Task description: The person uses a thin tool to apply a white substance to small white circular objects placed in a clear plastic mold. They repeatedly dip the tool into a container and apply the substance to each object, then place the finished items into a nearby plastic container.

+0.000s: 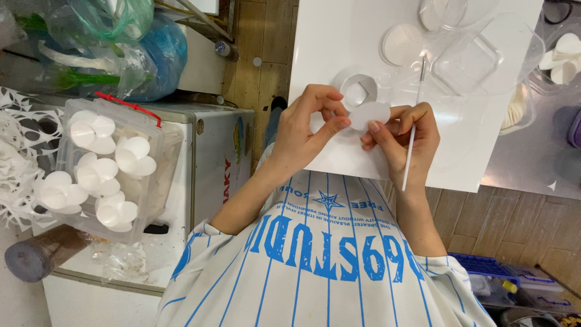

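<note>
White tabletop (339,36) serves as a bright backdrop where the left hand (305,130) pinches a white paper petal piece (369,114) steady, so the right hand (404,136), gripping a thin white stick (414,130), can shape its edge.

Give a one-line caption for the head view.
Left hand and right hand pinch a white paper petal over a white board; right hand also holds a thin white stick.
</note>
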